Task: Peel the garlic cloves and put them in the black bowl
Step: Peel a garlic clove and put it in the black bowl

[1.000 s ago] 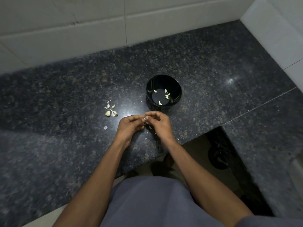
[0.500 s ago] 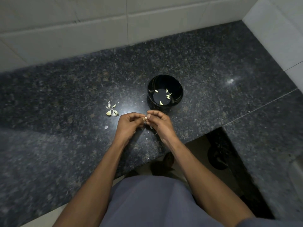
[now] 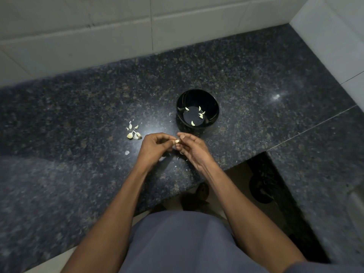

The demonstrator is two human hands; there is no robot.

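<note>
Both hands (image 3: 155,146) (image 3: 192,148) pinch one clove (image 3: 177,141) — five peeled in black bowl (image 3: 210,99).

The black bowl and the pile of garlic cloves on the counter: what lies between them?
In the head view, only bare counter with small skin flakes lies between the black bowl and the garlic pile.

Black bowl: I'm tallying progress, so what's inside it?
The black bowl holds about five peeled garlic cloves on its bottom. Its near wall hides the nearest part of the bottom.
</note>
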